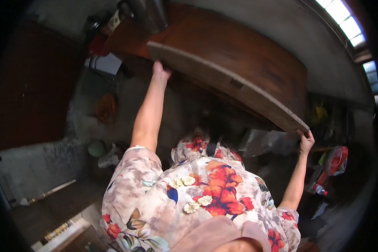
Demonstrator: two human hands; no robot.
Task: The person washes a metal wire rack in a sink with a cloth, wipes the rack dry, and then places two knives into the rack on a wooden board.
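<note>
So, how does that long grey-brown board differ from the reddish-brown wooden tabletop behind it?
The long grey-brown board is dull with a paler edge; the reddish-brown wooden tabletop is warmer in colour. The board is tilted, while the tabletop lies flat. The board has the left hand at one end and the right hand at the other; the tabletop bears a tall grey metal jug. Both are long.

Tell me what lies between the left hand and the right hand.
In the head view, a long board spans the stretch from the left hand to the right hand, which grips its end.
</note>
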